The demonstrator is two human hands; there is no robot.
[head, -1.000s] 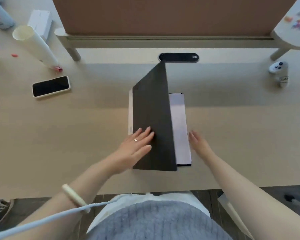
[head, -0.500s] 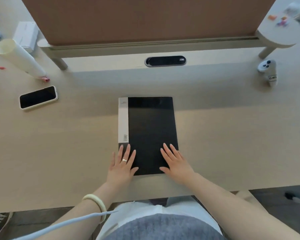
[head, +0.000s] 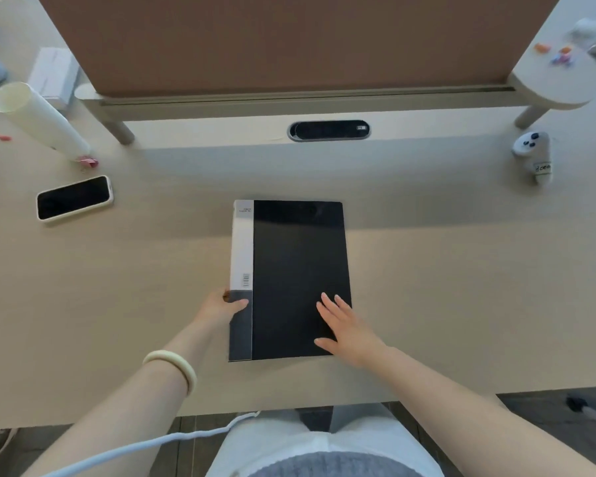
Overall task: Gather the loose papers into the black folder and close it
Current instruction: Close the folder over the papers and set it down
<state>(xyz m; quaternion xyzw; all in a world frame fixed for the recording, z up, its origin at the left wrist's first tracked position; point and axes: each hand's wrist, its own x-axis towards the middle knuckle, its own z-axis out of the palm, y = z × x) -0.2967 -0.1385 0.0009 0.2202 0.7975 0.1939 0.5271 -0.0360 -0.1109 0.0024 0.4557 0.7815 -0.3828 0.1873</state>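
Note:
The black folder (head: 298, 270) lies shut and flat on the middle of the desk, its white and grey spine strip along the left edge. No loose paper shows; any sheets are hidden under the cover. My left hand (head: 221, 308) grips the folder's spine edge near the lower left, thumb on top of the grey strip. My right hand (head: 346, 330) rests flat on the cover at the lower right, fingers spread.
A phone (head: 74, 197) lies face up at the left. Behind it a cream paper roll (head: 38, 120) lies tilted, with a white box (head: 54, 75) further back. A white controller (head: 535, 154) stands at the right. A brown divider panel (head: 289, 39) bounds the desk's far side.
The folder's cover swung down from upright and now lies shut. My left hand slid from flat on the cover to gripping the spine edge; my right hand stayed flat on the cover.

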